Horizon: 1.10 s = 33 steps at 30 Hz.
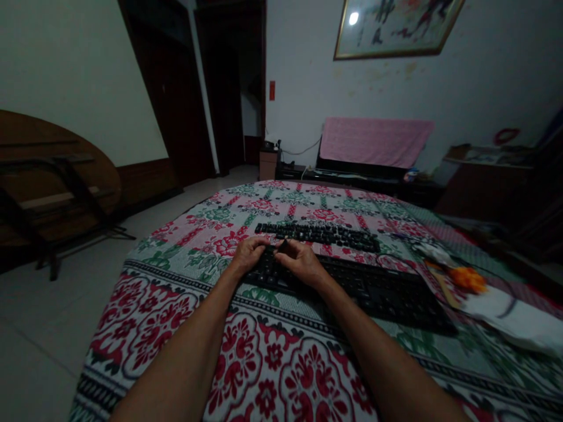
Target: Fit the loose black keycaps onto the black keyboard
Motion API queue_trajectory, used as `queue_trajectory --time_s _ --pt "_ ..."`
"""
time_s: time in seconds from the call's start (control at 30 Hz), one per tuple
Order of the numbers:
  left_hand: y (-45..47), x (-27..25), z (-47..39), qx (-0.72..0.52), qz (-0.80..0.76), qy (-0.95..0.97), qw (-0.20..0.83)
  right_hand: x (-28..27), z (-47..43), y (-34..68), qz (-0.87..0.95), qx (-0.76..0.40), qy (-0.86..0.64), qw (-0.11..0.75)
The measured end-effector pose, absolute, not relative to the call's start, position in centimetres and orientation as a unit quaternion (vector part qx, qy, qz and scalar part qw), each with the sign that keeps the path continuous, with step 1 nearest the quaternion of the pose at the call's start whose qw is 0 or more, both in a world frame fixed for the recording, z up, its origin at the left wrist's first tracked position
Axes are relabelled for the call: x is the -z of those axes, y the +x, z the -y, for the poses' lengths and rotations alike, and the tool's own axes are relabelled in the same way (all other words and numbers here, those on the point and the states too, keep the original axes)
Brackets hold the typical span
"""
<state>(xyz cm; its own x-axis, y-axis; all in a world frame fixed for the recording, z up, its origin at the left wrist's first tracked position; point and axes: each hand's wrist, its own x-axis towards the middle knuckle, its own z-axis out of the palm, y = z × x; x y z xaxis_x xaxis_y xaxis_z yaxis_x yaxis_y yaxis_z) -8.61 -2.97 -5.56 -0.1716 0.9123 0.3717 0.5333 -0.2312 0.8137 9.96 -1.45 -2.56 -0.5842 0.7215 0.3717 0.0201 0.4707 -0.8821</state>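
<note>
A black keyboard (387, 291) lies at a slant on the patterned cloth, with its left part under my hands. My left hand (250, 256) is closed at the keyboard's far left corner, thumb and fingers gripping its edge. Beside it, my right hand (303, 264) pinches a small black keycap (282, 245) just above the keys; its exact shape is hard to make out in the dim light. Behind the keyboard, several loose black keycaps (323, 233) are laid out in rows.
The red, green and white cloth (281, 351) covers the table. At right lie an orange bundle (468, 279), a white sheet or bag (519, 319) and a cable. A folded round table (57, 158) leans at left. A pink towel (376, 140) drapes something by the wall.
</note>
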Motion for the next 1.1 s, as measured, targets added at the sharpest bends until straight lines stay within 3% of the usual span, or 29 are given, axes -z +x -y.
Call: queue_trajectory --time_s 0.23,1.1 --pt "-8.7 5.8 2.9 -0.476 -0.599 0.616 0.186 2.1 1.8 10.4 0.812 -0.458 -0.184 0.311" --pt "-8.6 5.7 2.9 -0.477 -0.604 0.610 0.189 0.6 3.0 9.8 0.893 -0.272 -0.233 0.274"
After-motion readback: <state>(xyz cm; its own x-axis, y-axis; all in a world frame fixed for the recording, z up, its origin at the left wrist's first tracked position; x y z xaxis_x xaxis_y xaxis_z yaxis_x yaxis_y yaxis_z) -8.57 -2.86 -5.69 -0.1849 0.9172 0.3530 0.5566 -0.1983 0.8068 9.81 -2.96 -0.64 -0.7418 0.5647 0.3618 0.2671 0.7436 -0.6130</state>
